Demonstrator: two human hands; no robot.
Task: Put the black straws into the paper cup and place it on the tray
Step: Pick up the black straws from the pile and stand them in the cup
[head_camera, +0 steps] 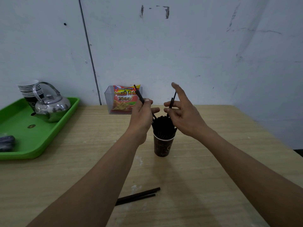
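A dark brown paper cup (162,147) stands upright in the middle of the wooden table, packed with black straws (164,126) that stick out of its rim. My left hand (141,117) hovers just left of the bunch and pinches a black straw (138,94) that slants up to the left. My right hand (183,112) is just right of the bunch and pinches a straw or two (173,99), with its forefinger stretched upward. Two loose black straws (139,195) lie flat on the table near me. The green tray (49,138) sits at the far left.
On the tray stand a steel kettle (52,107), a stack of paper cups (30,90) and a dark object (6,142). A clear holder (108,102) with a French fries snack bag (123,99) stands against the wall behind the cup. The table (229,161) ends at the right.
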